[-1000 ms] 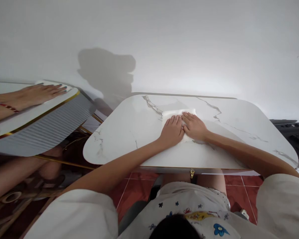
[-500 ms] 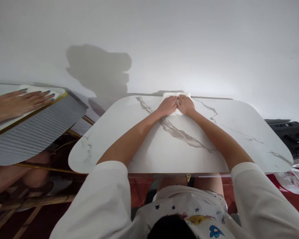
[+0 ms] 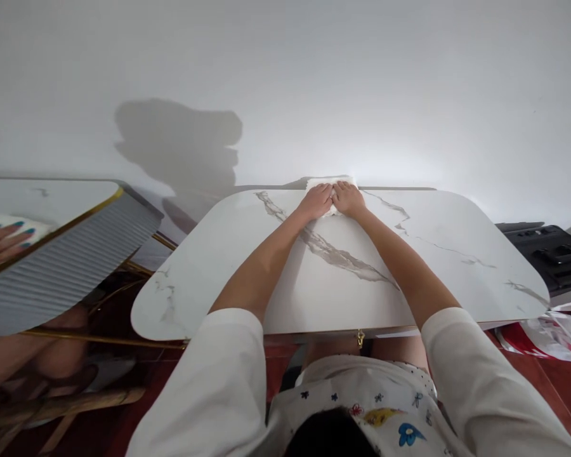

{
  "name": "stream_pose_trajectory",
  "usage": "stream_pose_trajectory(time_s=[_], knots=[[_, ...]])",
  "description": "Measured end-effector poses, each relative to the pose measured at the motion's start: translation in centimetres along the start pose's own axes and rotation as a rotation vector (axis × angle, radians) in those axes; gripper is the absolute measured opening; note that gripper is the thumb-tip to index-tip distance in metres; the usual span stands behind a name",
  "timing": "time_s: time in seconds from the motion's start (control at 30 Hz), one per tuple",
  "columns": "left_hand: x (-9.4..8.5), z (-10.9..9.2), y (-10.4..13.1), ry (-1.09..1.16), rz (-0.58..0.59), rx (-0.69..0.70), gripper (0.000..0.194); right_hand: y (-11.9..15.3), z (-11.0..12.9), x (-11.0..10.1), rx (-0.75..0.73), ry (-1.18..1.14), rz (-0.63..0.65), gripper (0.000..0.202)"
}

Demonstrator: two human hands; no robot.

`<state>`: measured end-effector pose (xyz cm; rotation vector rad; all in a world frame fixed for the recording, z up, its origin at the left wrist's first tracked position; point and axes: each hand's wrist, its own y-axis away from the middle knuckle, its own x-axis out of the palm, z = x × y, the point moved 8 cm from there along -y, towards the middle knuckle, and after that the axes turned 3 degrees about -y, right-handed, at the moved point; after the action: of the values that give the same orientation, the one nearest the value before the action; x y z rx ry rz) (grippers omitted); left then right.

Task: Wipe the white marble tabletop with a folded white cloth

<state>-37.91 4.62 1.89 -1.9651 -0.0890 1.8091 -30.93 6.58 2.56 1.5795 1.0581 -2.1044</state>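
Note:
At the far edge of a white marble-patterned table (image 3: 228,266), a white cloth (image 3: 332,183) lies under both hands. My left hand (image 3: 316,200) presses down on it, fingers together and slightly curled. Close beside, with fingertips almost meeting the left ones, my right hand (image 3: 349,198) bears on the cloth in the same way. Both arms reach forward over the tabletop. The cloth's far edge shows beyond the fingers and a small part shows between the hands; the rest is covered.
On the left, another person's hand (image 3: 2,244) lies on a white cloth (image 3: 40,230) on a second table (image 3: 76,193) with a ribbed grey side. A white wall (image 3: 385,95) stands right behind. To the right are a black appliance (image 3: 552,254) and a plastic bag (image 3: 559,333).
My hands and the cloth stay at the table's far edge, with little visible movement. The view has shifted slightly. The other person's hand and cloth have moved left and nearer on their table.

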Motion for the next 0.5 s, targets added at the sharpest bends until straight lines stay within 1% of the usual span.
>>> stream_pose_trajectory(time_s=[0.13, 0.23, 0.33, 0.5], knots=[[-0.4, -0.6, 1.4, 0.035, 0.015, 0.049, 0.050, 1.7, 1.1, -0.4, 0.052, -0.010, 0.004, 0.048], [-1.0, -1.4, 3.4, 0.055, 0.035, 0.069, 0.052, 3.6, 2.6, -1.0, 0.073, -0.037, -0.010, 0.048], [-2.2, -2.7, 6.4, 0.063, 0.050, 0.066, 0.053, 6.2, 4.6, -1.6, 0.062, -0.073, -0.021, 0.048], [-4.4, -5.1, 12.2, 0.052, 0.064, 0.039, 0.054, 10.8, 8.4, -2.6, 0.066, -0.123, -0.022, 0.051]])
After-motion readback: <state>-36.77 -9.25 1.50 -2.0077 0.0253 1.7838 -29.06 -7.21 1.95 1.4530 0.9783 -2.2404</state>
